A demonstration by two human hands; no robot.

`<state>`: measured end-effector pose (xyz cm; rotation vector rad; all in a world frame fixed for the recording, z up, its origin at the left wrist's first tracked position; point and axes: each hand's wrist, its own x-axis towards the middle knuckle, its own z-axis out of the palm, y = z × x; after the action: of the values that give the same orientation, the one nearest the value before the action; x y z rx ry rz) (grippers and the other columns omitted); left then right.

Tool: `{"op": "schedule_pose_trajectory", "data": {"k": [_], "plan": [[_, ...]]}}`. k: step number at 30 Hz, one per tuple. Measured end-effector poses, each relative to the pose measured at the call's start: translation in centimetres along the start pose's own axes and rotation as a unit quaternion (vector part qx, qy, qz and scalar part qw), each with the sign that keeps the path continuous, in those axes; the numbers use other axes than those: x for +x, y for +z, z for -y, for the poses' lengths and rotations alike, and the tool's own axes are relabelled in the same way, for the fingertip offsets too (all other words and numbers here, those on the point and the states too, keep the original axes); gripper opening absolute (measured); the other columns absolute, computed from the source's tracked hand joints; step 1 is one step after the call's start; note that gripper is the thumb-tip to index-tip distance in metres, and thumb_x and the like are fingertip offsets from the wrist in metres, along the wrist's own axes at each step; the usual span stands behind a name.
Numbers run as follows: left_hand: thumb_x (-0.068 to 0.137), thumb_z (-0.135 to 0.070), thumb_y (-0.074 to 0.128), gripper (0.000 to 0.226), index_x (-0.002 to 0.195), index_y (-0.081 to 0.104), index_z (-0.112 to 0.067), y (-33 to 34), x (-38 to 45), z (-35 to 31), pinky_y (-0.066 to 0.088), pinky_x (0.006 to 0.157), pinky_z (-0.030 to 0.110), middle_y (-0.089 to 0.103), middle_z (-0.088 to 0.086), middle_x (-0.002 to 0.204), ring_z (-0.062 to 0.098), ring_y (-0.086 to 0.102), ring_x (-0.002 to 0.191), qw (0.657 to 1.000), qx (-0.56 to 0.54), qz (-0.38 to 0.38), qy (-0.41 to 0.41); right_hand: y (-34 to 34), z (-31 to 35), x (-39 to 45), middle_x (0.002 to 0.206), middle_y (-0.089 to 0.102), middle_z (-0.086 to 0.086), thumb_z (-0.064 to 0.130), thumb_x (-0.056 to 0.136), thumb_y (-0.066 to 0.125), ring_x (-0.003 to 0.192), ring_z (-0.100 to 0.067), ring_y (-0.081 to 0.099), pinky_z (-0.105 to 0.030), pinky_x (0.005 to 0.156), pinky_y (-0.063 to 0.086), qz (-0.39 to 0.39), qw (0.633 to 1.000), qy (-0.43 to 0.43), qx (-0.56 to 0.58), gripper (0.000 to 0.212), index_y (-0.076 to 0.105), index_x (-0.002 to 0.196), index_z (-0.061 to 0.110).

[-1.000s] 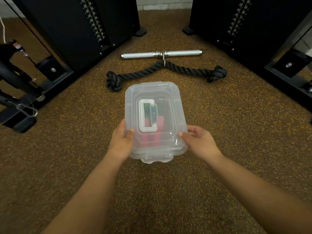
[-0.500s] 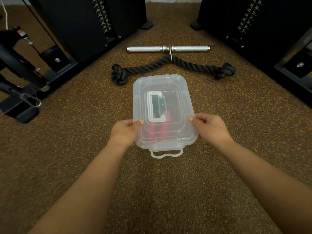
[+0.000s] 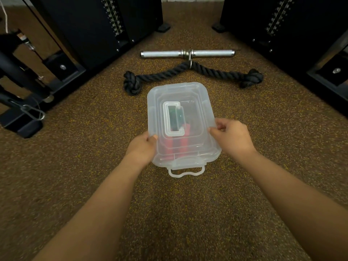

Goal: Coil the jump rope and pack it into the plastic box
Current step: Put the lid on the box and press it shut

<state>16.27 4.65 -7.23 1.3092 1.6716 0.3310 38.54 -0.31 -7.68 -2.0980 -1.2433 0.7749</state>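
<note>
Two bare forearms reach fwd from the bottom edge, one per side. Between them, the near-end latch (image 3: 186,171) of the plastic box (image 3: 207,117) sticks out flat over the floor (image 3: 75,166), unclipped, w/ a scalloped loop shape.

Left hand (image 3: 140,148) grips the box's left side near the close corner: thumb lies on top of the lid (image 3: 195,140) edge, other fingers hidden under/behind the wall. Right hand (image 3: 233,137) is at the right side, about mid-length; thumb and fingertips pinch the lid rim, fingers curled. Both hands are closed on the box, which sits lid-on, long axis running away from the viewer. Can't tell if it rests on the floor or is held just above.

Thru the clear lid: the jump rope's red handles (image 3: 178,146) lie inside, side by side toward the near half, w/ a dark green piece (image 3: 176,117) under the white fold-down carry handle (image 3: 172,119) at lid centre. Cord itself not clearly readable.

Past the box, just beyond its far end: black battle-type rope (image 3: 169,72) w/ knotted ends, clipped to a steel bar (image 3: 188,53). Black machine frames (image 3: 94,29) flank both sides.

Vs 0.5 s ago: box and latch sit much the same; right hand has shifted farther up the side, left hand nearly unchanged. Vs 1 s ago the latch now hangs out flat; then it wasn't visible sticking out.
</note>
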Motion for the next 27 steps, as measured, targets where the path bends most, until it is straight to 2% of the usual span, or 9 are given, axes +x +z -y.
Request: {"op": "schedule_pose_trajectory", "data": {"k": [2,5,9,13,18,23,26,27], "plan": [[0.098,-0.027,0.043,0.033,0.127,0.059,-0.023,0.0,0.2,-0.4,0.048,0.098,0.043,0.065,0.003,0.119,0.026,0.062,0.106,1.000,-0.010,-0.008,0.005,0.0,0.2,0.1,0.085,0.072,-0.004,0.028,0.085,0.056,0.077,-0.026,0.068,-0.041,0.070,0.057,0.017,1.000,0.008,-0.008,0.021,0.070,0.095,0.016],[0.096,-0.026,0.050,0.030,0.123,0.062,-0.022,-0.2,0.2,-0.4,0.050,0.096,0.042,0.068,-0.001,0.113,0.024,0.064,0.102,1.000,-0.025,-0.017,-0.006,-0.6,0.4,0.7,0.093,0.072,-0.003,0.028,0.086,0.056,0.085,-0.024,0.068,-0.042,0.079,0.057,0.071,0.995,0.050,-0.039,0.024,0.070,0.101,0.017],[0.092,-0.028,0.060,0.036,0.122,0.058,-0.008,-0.7,0.2,-0.9,0.057,0.083,0.044,0.069,0.012,0.109,0.030,0.068,0.093,0.991,-0.090,0.018,-0.093,-1.4,0.1,0.8,0.091,0.074,-0.008,0.021,0.082,0.063,0.081,-0.023,0.072,-0.042,0.077,0.060,0.148,0.975,0.149,0.065,0.017,0.071,0.088,0.007],[0.090,-0.031,0.062,0.037,0.116,0.057,-0.005,-1.2,-0.2,-1.2,0.058,0.075,0.039,0.068,0.017,0.111,0.030,0.068,0.093,0.989,-0.097,0.031,-0.102,-0.7,-0.4,0.1,0.090,0.074,-0.005,0.035,0.082,0.056,0.083,-0.025,0.070,-0.045,0.080,0.058,0.114,0.985,0.131,0.024,0.027,0.072,0.092,0.015],[0.088,-0.031,0.064,0.038,0.114,0.057,-0.005,-1.3,-1.5,0.3,0.058,0.080,0.042,0.068,0.014,0.104,0.029,0.069,0.091,0.987,-0.104,0.051,-0.111,-1.2,-1.3,-1.3,0.094,0.075,-0.006,0.025,0.091,0.057,0.085,-0.022,0.073,-0.042,0.077,0.060,0.156,0.967,0.142,0.140,0.019,0.070,0.100,0.014],[0.088,-0.030,0.065,0.033,0.110,0.058,-0.006,-0.8,-3.0,1.9,0.059,0.076,0.039,0.069,0.008,0.092,0.024,0.069,0.085,0.984,-0.120,0.065,-0.116,-1.4,-2.0,-3.6,0.097,0.074,-0.007,0.021,0.093,0.056,0.087,-0.022,0.072,-0.033,0.069,0.060,0.162,0.962,0.129,0.177,0.017,0.069,0.103,0.014],[0.088,-0.032,0.064,0.038,0.115,0.060,-0.005,-0.2,-3.3,2.0,0.057,0.084,0.040,0.069,0.009,0.103,0.024,0.068,0.090,0.983,-0.129,0.043,-0.121,-1.4,-2.0,-4.4,0.093,0.075,-0.002,0.023,0.093,0.057,0.083,-0.017,0.072,-0.029,0.069,0.059,0.137,0.964,0.116,0.196,0.014,0.069,0.100,0.019],[0.090,-0.033,0.062,0.040,0.119,0.058,-0.006,0.1,-3.3,1.8,0.053,0.089,0.040,0.066,0.009,0.114,0.023,0.065,0.098,0.992,-0.076,0.012,-0.101,-1.2,-1.8,-4.7,0.093,0.075,-0.001,0.024,0.093,0.057,0.082,-0.015,0.072,-0.028,0.069,0.058,0.122,0.963,0.119,0.207,0.016,0.070,0.101,0.018]]}}
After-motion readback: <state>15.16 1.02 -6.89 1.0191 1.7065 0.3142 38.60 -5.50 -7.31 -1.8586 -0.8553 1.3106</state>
